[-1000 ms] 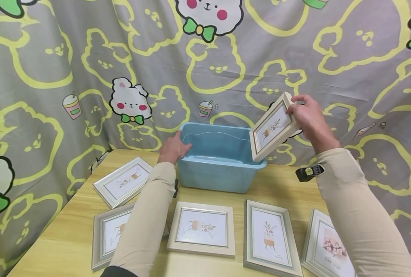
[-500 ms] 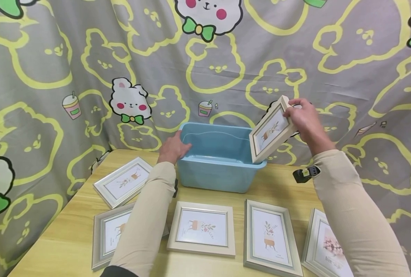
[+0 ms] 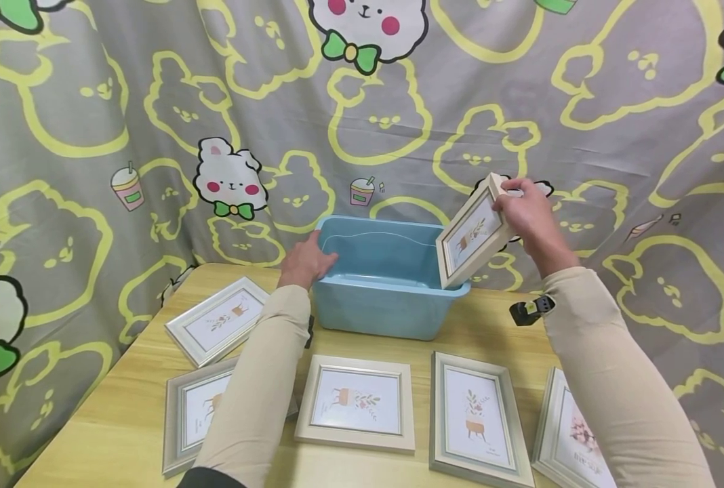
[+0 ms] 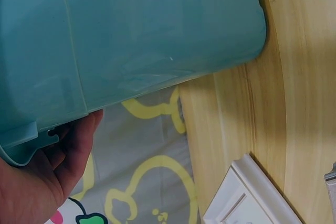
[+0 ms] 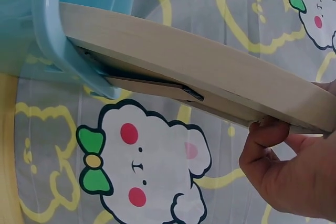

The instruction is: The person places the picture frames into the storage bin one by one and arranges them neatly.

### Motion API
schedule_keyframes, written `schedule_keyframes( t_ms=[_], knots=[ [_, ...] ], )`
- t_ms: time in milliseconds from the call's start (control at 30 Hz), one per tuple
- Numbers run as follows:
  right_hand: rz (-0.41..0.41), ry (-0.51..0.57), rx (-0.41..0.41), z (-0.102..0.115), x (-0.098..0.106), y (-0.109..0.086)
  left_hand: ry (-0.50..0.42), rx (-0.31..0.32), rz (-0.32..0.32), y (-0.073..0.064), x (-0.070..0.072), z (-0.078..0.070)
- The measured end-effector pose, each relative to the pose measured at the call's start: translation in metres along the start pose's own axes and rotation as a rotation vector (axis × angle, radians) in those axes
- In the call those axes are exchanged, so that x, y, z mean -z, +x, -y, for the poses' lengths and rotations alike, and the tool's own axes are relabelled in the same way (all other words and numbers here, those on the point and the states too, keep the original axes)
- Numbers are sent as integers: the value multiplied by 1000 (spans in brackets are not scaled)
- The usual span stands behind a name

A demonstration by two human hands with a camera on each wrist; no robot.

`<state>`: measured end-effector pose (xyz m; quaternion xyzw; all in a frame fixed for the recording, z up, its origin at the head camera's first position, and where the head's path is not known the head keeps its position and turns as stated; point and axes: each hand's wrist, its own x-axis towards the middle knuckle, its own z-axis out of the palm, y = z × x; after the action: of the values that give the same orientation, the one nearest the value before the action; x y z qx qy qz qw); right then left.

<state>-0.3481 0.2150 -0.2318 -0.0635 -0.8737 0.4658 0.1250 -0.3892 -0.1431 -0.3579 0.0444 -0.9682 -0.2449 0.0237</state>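
A blue plastic bin [image 3: 380, 312] stands toward the back of the wooden table. My left hand [image 3: 306, 261] grips its left rim; in the left wrist view the fingers [image 4: 79, 150] curl under the rim's outer lip. My right hand [image 3: 529, 217] pinches the upper end of a cream picture frame [image 3: 473, 234] with a plant print. Tilted, the frame has its lower end just inside the bin's right rim. The right wrist view shows the frame's side edge [image 5: 194, 61] and part of its back, with fingers behind it.
Several picture frames lie on the table [image 3: 112, 407]: a silver one [image 3: 218, 322] at left, a grey one [image 3: 182, 413] partly under my left arm, a cream one [image 3: 356, 403] in the middle, two more [image 3: 478, 420] [image 3: 572, 434] at right. A patterned curtain [image 3: 398, 102] hangs close behind.
My right hand has moved slightly left and down with the picture frame, bringing its lower end a little farther into the bin. My left hand has stayed on the rim.
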Motion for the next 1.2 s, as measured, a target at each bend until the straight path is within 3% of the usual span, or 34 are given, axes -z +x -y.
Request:
schedule_keyframes(
  t_ms=[833,1200],
  knots=[
    [41,-128,7,-12,-27,-1,-3,9,4,0,1,1],
    [56,-246,-5,-20,-38,1,-9,10,3,2,0,1]
  ],
)
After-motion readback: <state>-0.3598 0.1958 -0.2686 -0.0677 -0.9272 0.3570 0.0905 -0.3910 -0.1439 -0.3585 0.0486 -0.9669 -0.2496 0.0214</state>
